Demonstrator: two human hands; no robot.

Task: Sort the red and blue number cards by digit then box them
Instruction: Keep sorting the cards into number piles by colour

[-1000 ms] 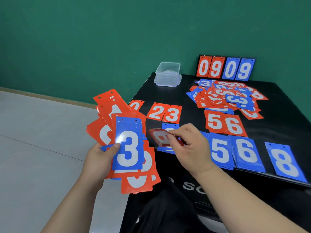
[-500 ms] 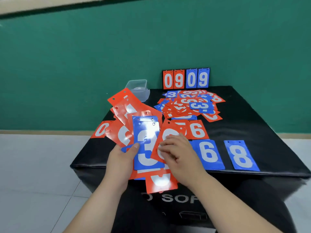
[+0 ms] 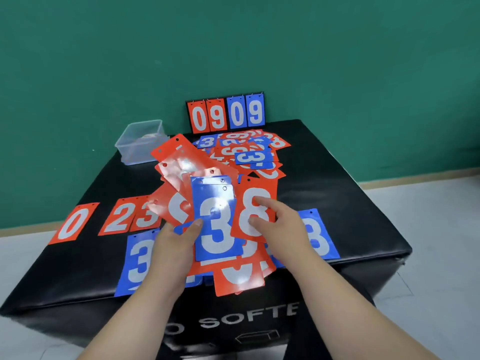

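Note:
My left hand (image 3: 174, 245) grips a fanned stack of red and blue cards, with a blue 3 card (image 3: 217, 219) on top under my thumb. My right hand (image 3: 281, 224) pinches a red 8 card (image 3: 255, 203) just right of the fan, fingers lying on its face. Laid out on the black table (image 3: 337, 178) are a red 0 (image 3: 71, 223), a red 2 (image 3: 122, 216), a red 3 partly hidden by the fan, a blue 3 (image 3: 137, 261) and a blue 8 (image 3: 320, 235). A loose pile of cards (image 3: 246, 154) lies behind.
A clear plastic box (image 3: 141, 141) stands at the table's back left corner. A scoreboard stand reading 0909 (image 3: 226, 114) stands against the green wall. Pale floor tiles surround the table on both sides.
The view has swung and the hands have come in over the table. My right hand has carried the red 8 card from the table up beside the fan, to its right.

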